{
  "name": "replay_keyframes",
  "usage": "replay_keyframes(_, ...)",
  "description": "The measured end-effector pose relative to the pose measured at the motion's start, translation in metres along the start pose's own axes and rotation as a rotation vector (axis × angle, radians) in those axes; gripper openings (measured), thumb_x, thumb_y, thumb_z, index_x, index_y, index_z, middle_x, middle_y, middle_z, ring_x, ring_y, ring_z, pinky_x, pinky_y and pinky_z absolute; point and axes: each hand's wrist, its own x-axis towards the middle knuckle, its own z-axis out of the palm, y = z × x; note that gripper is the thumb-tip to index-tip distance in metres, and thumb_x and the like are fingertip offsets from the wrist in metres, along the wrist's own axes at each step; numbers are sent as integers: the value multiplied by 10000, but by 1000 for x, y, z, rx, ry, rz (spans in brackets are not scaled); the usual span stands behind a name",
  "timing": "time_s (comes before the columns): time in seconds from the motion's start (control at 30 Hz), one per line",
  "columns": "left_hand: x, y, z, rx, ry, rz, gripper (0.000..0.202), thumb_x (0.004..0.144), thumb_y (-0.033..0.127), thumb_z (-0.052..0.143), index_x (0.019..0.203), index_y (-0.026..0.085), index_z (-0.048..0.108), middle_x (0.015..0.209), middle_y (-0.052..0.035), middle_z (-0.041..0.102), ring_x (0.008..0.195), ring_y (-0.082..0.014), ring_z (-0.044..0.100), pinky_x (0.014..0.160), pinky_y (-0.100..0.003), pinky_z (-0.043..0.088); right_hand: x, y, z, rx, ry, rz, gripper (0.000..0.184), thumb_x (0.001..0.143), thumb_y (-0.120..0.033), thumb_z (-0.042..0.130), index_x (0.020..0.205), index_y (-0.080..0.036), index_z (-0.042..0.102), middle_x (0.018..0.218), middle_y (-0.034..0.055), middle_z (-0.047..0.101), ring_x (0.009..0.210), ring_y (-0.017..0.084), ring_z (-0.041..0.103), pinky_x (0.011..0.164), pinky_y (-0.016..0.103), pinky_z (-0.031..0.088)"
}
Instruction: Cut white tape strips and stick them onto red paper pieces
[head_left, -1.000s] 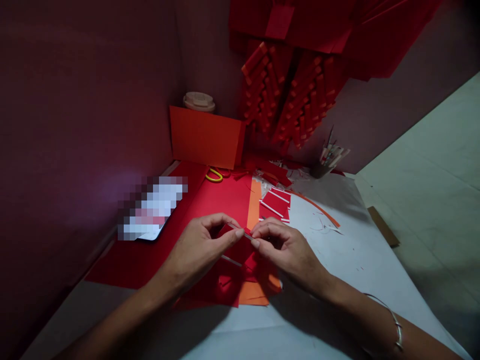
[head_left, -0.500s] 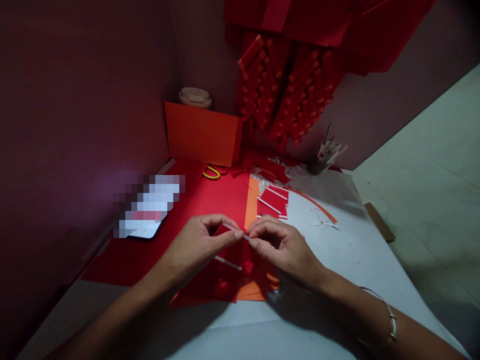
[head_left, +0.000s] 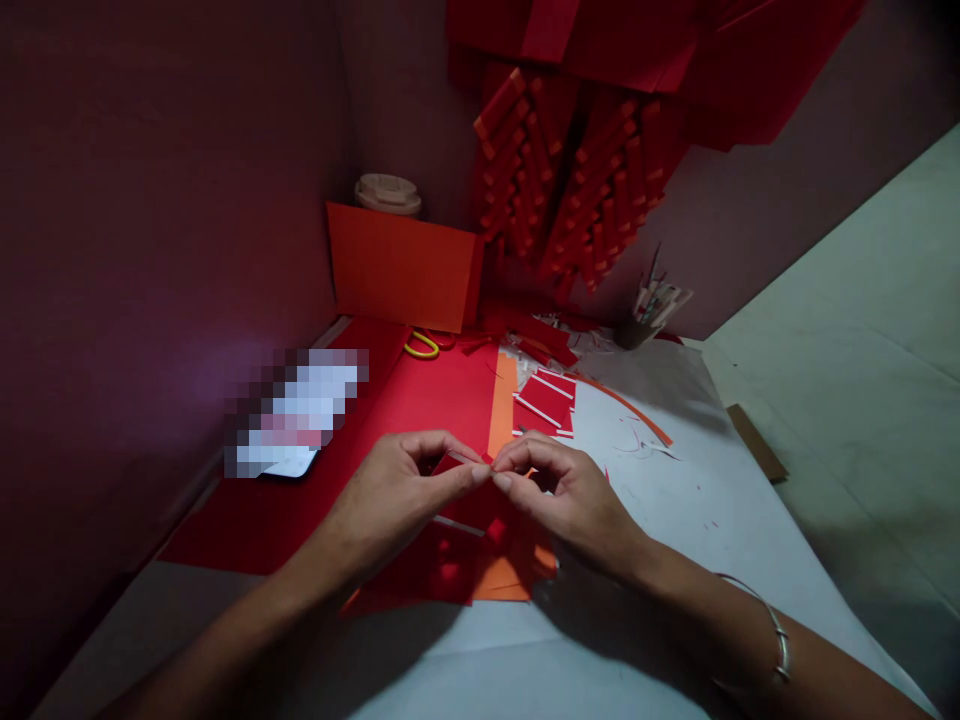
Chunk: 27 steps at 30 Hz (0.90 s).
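My left hand (head_left: 401, 490) pinches a small red paper piece (head_left: 461, 508) between thumb and forefinger; a white strip runs along its lower edge. Close against it, my right hand (head_left: 559, 485) has its thumb and fingers pinched at the paper's upper right corner, so the fingertips of both hands almost meet. What lies right between the fingertips is too small to make out. Beneath the hands lie dark red sheets (head_left: 427, 575) and orange paper (head_left: 506, 580). Beyond them rests a small stack of red pieces with white strips (head_left: 546, 398).
Yellow-handled scissors (head_left: 422, 345) lie on a large red sheet (head_left: 450, 385). A phone (head_left: 300, 455) is at left. Behind stand an orange folded card (head_left: 401, 265), a lidded cup (head_left: 388, 192) and a pen holder (head_left: 637, 325). Red paper firecrackers (head_left: 517, 160) hang above the table (head_left: 637, 640).
My fingertips have come closer together at the corner of the red paper piece. Its upper white strip, seen between the fingers before, is now mostly hidden. The piece has tilted slightly.
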Motion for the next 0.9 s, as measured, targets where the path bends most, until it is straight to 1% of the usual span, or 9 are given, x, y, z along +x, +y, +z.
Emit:
replay_keyframes(0.1, 0, 0, -1, -18, -6, -4, 256, 731, 410, 687, 776, 160, 717, 747, -33, 705, 705, -177, 621, 653, -264, 466, 1, 1, 0, 28, 0, 1, 77, 807, -174, 565, 793, -167, 640, 816, 46, 630, 744, 171, 587, 683, 302, 464)
replay_keyframes(0.27, -3, -1, -2, -160, -1, -39, 234, 756, 399, 683, 801, 170, 706, 750, -23, 703, 688, -173, 628, 628, -261, 487, 2, 3, -2, 65, -6, 21, 73, 799, -177, 554, 779, -172, 623, 809, 44, 621, 764, 182, 585, 704, 316, 467)
replay_keyframes(0.37, -3, -2, -2, -200, 1, -43, 221, 759, 384, 690, 799, 167, 711, 761, -24, 707, 695, -168, 629, 635, -254, 488, 2, 3, -3, 87, 1, 41, 70, 795, -183, 557, 785, -173, 626, 838, 51, 624, 790, 187, 590, 716, 322, 468)
replay_keyframes(0.5, -2, -5, -4, -236, -7, -42, 269, 772, 433, 675, 817, 171, 719, 772, -26, 702, 698, -168, 625, 645, -263, 488, 3, 3, -5, 90, -1, 57, 77, 787, -187, 560, 794, -165, 633, 874, 65, 630, 818, 193, 597, 731, 327, 469)
replay_keyframes(0.6, -3, -6, -4, -208, -2, -18, 278, 785, 442, 660, 824, 175, 726, 765, -29, 704, 695, -173, 623, 655, -276, 483, 3, 2, -6, 82, -8, 32, 85, 787, -187, 553, 792, -162, 634, 878, 66, 633, 820, 190, 597, 733, 324, 468)
replay_keyframes(0.73, -4, -4, -1, -103, 1, 43, 253, 785, 413, 658, 823, 182, 754, 810, -51, 733, 777, -211, 643, 719, -308, 483, 2, 0, -4, 56, -16, 40, 88, 808, -237, 583, 805, -165, 632, 846, 49, 624, 738, 166, 585, 627, 286, 462)
replay_keyframes(0.8, -3, -3, 2, -71, 5, 62, 217, 772, 384, 667, 813, 197, 768, 797, -42, 739, 782, -209, 643, 717, -297, 477, 2, 0, -3, 37, -17, 30, 101, 816, -261, 601, 790, -168, 632, 833, 47, 623, 730, 163, 585, 606, 274, 460)
replay_keyframes(0.9, -3, -3, 5, -45, 14, 84, 172, 754, 349, 684, 817, 221, 780, 774, -25, 740, 770, -193, 637, 698, -273, 462, 1, 0, -1, 10, -6, 6, 106, 818, -241, 597, 741, -172, 623, 823, 51, 630, 768, 171, 596, 633, 274, 463)
